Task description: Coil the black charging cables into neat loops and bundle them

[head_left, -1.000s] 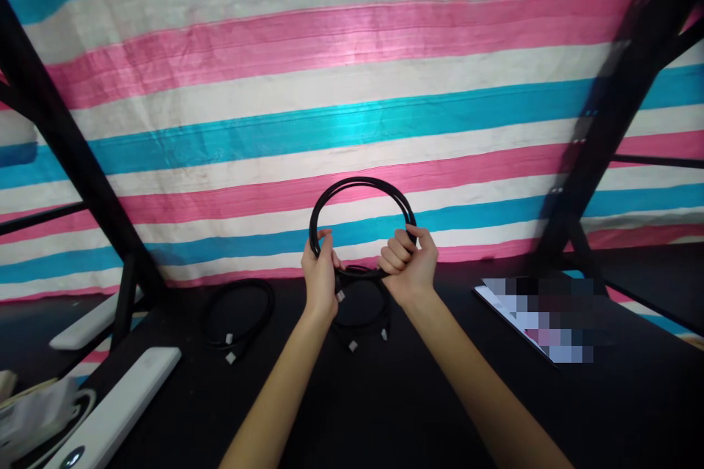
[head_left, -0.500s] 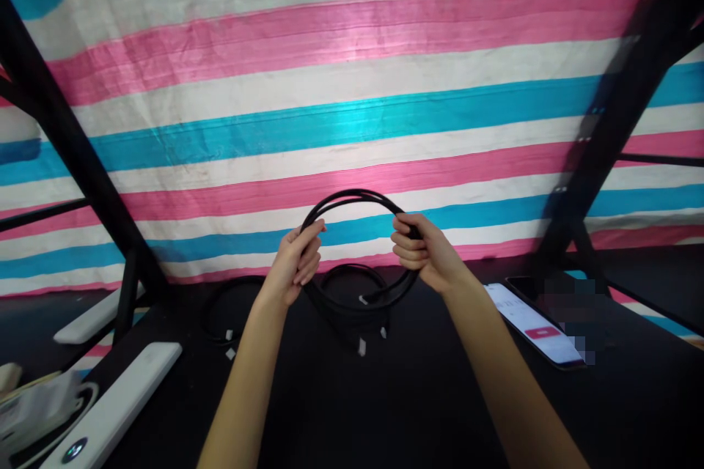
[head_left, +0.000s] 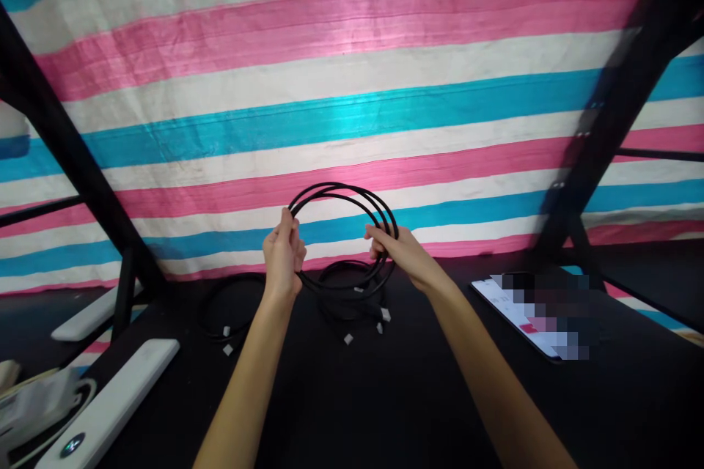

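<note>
A black cable (head_left: 342, 187), wound into a round coil of several loops, is held upright above the black table (head_left: 352, 403). My left hand (head_left: 283, 253) is closed around the coil's left side. On the right side, my right hand (head_left: 393, 245) pinches the loops between thumb and fingers; the strands there are spread a little apart. Behind and below the held coil lies another black cable coil (head_left: 344, 311) with light connector ends near it. A further coiled black cable (head_left: 206, 326) rests on the table left of my left forearm, its two pale plugs showing.
A phone (head_left: 520, 319), partly blurred out, lies at the right. On the left are a long white bar-shaped device (head_left: 118, 399), a second white bar (head_left: 91, 315) and a white adapter with a cord (head_left: 41, 410). Black metal posts flank a striped sheet (head_left: 352, 117) behind.
The held coil has shifted slightly left. My right hand has gone from a full grasp to a pinch, moving left, and the loops have fanned apart.
</note>
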Demonstrator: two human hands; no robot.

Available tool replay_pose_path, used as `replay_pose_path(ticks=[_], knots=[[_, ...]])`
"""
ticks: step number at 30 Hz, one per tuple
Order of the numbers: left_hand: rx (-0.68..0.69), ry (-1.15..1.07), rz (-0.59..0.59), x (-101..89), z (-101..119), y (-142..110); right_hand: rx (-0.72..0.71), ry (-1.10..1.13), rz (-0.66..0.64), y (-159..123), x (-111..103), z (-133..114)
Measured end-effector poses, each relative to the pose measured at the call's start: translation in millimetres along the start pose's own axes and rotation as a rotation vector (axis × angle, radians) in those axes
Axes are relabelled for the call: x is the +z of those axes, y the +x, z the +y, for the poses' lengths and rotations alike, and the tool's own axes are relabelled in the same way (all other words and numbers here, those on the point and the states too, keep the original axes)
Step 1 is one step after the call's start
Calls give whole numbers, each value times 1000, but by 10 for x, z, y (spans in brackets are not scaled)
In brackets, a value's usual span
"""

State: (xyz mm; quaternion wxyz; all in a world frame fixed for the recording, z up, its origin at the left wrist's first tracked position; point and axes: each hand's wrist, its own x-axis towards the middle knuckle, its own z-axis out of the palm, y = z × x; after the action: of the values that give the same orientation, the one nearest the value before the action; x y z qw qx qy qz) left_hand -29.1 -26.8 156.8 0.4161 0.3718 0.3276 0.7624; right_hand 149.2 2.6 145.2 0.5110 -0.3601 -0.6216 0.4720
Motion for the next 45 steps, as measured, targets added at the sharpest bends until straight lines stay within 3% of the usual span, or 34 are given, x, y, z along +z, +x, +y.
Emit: replay_pose_path(ticks=[5,12,17,24,27,33,40,45], knots=[[-72,-70,19,-88,-2,99,137,-151,-135,-27,46,40],[-150,243,155,-159,-488,270,238,-262,40,113,135,389],[-259,481,24,-259,-730,322,277,-361,98,205,55,653],[-661,1089,-131,-572,-997,363,569,-506,-65,229,-3,841],[-745,1262,-168,-618,-1140,338,646,-579,-89,236,-8,961],[-592,1371,-206,-592,-1177,309,680,-710,-109,260,-82,1158],[-578,1395,-289,-590,-1085,296,519,-979,-91,303,-117,1168],[-444,1530,-296,-559,-996,304,393,-1155,-51,299,-110,1092]])
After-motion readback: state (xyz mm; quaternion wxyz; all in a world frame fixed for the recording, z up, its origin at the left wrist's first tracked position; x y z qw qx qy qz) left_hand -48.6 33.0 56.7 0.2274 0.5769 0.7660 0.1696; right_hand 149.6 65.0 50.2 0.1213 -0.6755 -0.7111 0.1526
